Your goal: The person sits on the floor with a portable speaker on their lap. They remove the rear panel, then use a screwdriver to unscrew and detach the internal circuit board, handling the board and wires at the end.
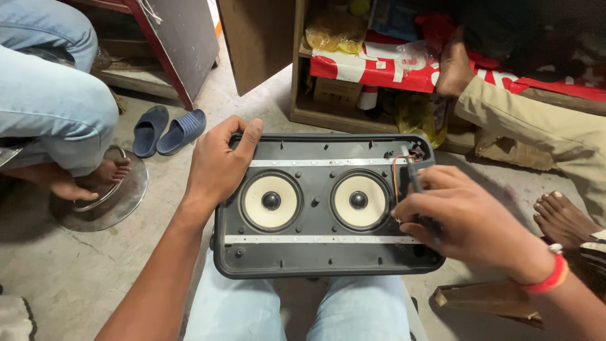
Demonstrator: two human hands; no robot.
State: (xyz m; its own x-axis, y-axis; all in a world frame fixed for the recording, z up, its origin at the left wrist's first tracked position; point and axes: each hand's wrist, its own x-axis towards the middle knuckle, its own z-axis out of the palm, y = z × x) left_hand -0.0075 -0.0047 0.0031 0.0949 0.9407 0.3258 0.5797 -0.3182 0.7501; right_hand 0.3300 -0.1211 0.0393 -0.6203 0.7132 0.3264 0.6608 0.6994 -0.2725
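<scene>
A dark grey speaker panel [315, 256] with two round cream cones rests on my lap, face up. Two thin light strips run across it above and below the cones. My left hand [218, 161] grips its upper left corner, thumb over the top edge. My right hand [464, 218] is closed around a dark screwdriver [413, 177] whose tip points at the panel's upper right corner, beside orange wires [396, 170].
A person in blue jeans sits at the left with a bare foot on a round metal base [126, 199]. Blue slippers [167, 131] lie on the concrete floor. Another person's feet are at the right. A wooden shelf [328, 117] with packets stands behind the panel.
</scene>
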